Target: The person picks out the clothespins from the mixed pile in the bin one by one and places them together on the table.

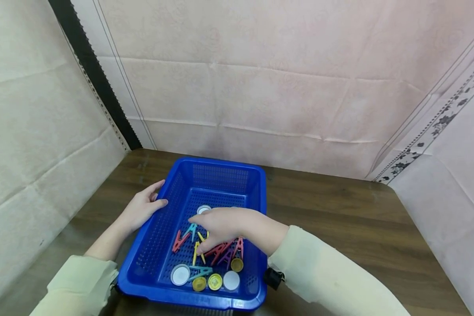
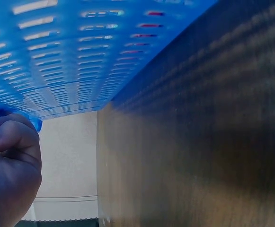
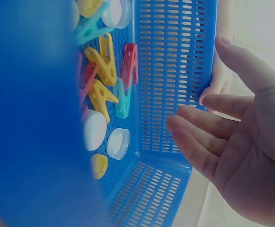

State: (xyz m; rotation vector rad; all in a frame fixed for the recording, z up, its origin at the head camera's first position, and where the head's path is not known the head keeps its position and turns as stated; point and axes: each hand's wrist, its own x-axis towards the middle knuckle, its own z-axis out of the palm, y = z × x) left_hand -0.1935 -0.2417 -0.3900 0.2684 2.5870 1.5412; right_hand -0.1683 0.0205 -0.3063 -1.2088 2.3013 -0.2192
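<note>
A blue slotted basket [image 1: 155, 245] stands on a brown wooden table [image 1: 339, 228]. My left hand [image 1: 144, 207] grips its left rim, with the thumb over the edge; the left wrist view shows that hand [image 2: 12, 161] curled on the blue basket [image 2: 71, 56]. My right hand [image 1: 212, 226] reaches into the basket, just above a heap of red, yellow, teal and pink clothespins [image 1: 221, 252]. In the right wrist view the right hand [image 3: 232, 142] has relaxed fingers and an empty palm, beside the clothespins [image 3: 104, 66] and the basket wall [image 3: 175, 56].
White and yellow bottle caps [image 1: 215, 281] lie along the basket's near end, and another white cap [image 1: 203, 209] lies by the right fingertips. Cloth-covered walls [image 1: 260, 87] close in the table on the left, back and right. Bare tabletop extends to the basket's right.
</note>
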